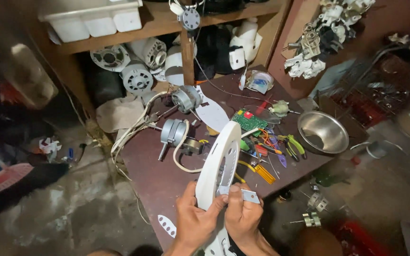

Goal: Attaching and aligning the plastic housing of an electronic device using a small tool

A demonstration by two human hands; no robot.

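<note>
White fan housing [221, 161]: our left hand [196, 219] grips its near edge, holding it upright; our right hand [241, 215] pinches a metal bracket [247, 195] against it for fitting.

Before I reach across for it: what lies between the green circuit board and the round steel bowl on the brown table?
In the head view, between the green circuit board and the steel bowl lie a small pale part and green-handled pliers.

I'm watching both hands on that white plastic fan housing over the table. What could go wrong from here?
1. The small grey metal tab is only pinched under the right hand thumb; it may slip and drop.
2. The curved white plastic fan housing, gripped by the left hand, hangs above loose pliers and the green circuit board; a swing could knock them.
</note>
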